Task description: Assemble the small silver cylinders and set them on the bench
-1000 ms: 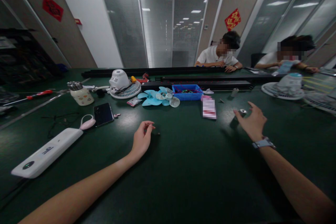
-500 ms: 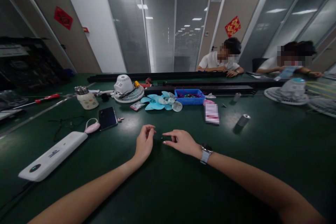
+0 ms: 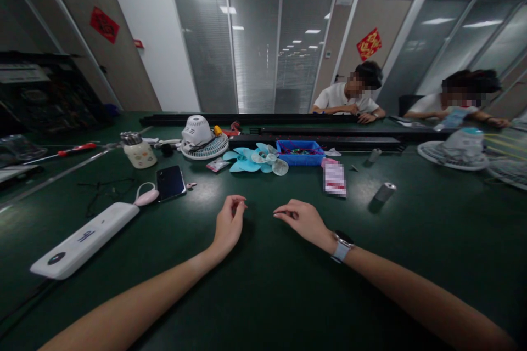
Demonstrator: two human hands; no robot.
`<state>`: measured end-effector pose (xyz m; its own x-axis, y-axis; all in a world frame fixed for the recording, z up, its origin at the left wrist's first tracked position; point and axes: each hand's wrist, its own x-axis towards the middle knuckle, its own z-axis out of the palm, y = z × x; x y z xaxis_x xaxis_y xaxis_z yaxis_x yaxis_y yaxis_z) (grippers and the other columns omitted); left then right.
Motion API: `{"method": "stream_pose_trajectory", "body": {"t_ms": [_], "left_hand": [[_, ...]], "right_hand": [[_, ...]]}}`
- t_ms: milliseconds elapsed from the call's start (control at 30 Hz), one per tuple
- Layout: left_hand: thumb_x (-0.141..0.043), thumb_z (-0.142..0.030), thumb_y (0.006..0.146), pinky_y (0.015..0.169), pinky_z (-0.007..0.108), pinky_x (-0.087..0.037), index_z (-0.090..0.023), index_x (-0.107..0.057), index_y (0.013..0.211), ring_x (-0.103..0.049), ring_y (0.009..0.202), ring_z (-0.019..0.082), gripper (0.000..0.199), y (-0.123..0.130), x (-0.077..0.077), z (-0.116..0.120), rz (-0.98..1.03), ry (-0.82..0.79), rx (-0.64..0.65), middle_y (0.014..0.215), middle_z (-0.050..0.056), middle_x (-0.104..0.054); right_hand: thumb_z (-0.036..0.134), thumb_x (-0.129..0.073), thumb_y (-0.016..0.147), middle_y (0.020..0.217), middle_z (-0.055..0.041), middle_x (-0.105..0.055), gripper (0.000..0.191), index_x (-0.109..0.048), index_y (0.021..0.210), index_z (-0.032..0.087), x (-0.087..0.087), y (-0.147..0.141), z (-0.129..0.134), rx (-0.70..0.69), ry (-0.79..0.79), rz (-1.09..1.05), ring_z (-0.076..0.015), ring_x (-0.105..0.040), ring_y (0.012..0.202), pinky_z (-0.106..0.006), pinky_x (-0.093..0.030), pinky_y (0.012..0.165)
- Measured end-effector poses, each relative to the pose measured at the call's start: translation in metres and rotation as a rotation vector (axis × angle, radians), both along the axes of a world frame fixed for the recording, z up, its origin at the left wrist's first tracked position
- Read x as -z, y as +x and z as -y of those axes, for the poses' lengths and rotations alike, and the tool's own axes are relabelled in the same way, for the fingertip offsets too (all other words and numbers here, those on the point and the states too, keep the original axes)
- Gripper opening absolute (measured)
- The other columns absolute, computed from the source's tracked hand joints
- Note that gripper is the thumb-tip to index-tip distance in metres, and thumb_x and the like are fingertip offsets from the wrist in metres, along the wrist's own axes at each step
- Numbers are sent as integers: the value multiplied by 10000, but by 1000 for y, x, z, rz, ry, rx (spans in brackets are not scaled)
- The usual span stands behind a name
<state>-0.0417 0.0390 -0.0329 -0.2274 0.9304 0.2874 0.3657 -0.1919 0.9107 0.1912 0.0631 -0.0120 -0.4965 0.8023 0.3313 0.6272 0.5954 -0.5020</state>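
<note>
My left hand [image 3: 230, 222] rests on the dark green table left of centre, its fingers curled in toward the thumb. Whatever it may hold is hidden by the fingers. To its right, a short gap away, my right hand [image 3: 302, 219] has thumb and forefinger pinched together just over the table. Anything between those fingertips is too small to make out. A watch [image 3: 341, 245] with a light strap is on the right wrist. Beyond the hands lie light-blue fan blades [image 3: 247, 159] and a blue bin [image 3: 300, 153] of wires and small parts.
A white power strip [image 3: 84, 241], a phone [image 3: 171, 182] and a patterned bottle [image 3: 139, 151] stand to the left. Behind is a white fan [image 3: 197, 134]. A pink-and-white packet [image 3: 334, 176] and a metal cylinder [image 3: 386, 191] lie right. Two people sit across the table.
My right hand has drawn away to the right and its thumb and forefinger have closed. The tiny dark piece between the hands no longer shows on the table. My left hand has hardly moved.
</note>
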Motion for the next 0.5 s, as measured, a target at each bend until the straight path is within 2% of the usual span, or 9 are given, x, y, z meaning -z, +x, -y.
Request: {"method": "stream_pose_trajectory", "body": {"t_ms": [100,200,267,367,500], "left_hand": [[-465,-362,892,771,340,-471,-201,-570,990,-637,879,217,215,0,1,-1,-11,-8,2,899,42,-648],[-474,-365,888,779,345,-468,-202,-571,991,-636,876,217,216,1,2,-1,-12,-10,4,913,43,-650],[-478,-363,884,785,347,-467,-200,-570,987,-636,872,216,214,0,3,-2,-12,-7,0,912,42,-648],[-478,-369,889,773,341,-468,-201,-568,993,-637,870,213,217,-2,5,-2,-22,-6,4,920,39,-645],[-483,-373,896,766,332,-476,-205,-570,1009,-644,889,211,221,-4,8,-3,-22,-5,20,940,37,-648]], "right_hand": [[464,-539,926,886,-32,-674,298,-729,1034,262,-10,55,-6,182,159,-48,-168,-598,741,-295,-449,664],[450,-527,923,988,-72,-684,322,-727,1018,217,-20,119,-20,472,401,-43,-212,-619,864,-333,-468,766],[450,-515,919,1020,-90,-682,339,-734,993,202,-23,158,-29,672,503,16,-240,-612,935,-353,-458,814],[445,-495,917,1051,-97,-690,349,-741,967,203,-23,199,-37,876,497,125,-257,-605,989,-350,-443,811],[431,-524,904,1048,-110,-713,325,-746,996,212,-18,220,-37,1013,344,202,-259,-625,921,-338,-411,680]]}}
